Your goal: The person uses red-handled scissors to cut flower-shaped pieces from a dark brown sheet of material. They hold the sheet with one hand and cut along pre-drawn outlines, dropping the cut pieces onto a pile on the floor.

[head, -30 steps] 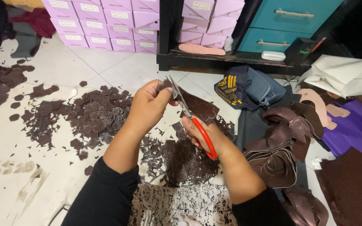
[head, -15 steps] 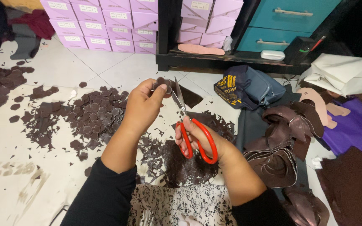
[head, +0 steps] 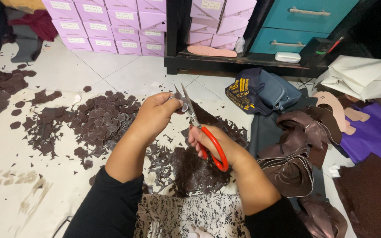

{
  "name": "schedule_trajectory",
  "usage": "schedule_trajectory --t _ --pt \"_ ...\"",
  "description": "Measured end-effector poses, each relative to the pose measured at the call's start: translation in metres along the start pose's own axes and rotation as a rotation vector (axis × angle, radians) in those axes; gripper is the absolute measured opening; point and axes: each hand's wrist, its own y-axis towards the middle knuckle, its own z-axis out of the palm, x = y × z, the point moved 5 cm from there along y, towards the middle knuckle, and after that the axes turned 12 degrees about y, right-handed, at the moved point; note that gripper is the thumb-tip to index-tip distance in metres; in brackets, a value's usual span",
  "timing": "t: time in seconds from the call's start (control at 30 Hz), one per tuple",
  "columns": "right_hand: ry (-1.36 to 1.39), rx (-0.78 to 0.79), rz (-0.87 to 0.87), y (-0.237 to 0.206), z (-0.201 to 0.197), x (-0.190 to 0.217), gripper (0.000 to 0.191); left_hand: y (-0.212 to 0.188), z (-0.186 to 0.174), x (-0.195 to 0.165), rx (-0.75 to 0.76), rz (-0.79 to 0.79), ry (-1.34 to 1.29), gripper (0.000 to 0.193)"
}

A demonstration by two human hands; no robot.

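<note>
The left hand (head: 155, 115) is pinching a small dark leather piece (head: 178, 98); the right hand (head: 212, 143) is gripping red-handled scissors (head: 199, 128), blades closing on it. Lilac boxes (head: 106, 26) are stacking at eleven o'clock.

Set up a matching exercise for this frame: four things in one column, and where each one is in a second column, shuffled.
Things:
1. scissors
2. small dark piece
3. pile of dark cut-outs
4. dark blue bag

Places:
A. on the tiled floor, to the left of the left hand
B. on the floor below the teal drawers
C. pinched in the fingers of the left hand
D. in the right hand, by the red handles

Pairs: 1-D, 2-C, 3-A, 4-B
</note>
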Motion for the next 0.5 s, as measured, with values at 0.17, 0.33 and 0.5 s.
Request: schedule_trajectory --t 0.17,0.33,0.5 --pt "-0.032 -0.018 0.000 -0.001 0.000 0.002 0.054 -0.003 0.003 0.001 0.003 -0.031 0.070 0.024" --pt "-0.123 -0.044 -0.019 0.000 0.001 0.008 0.055 -0.002 0.005 -0.004 0.013 0.015 0.063 0.025" --pt "-0.114 -0.049 -0.033 -0.001 0.003 0.012 0.056 -0.001 0.007 -0.005 0.021 0.051 -0.021 0.024"
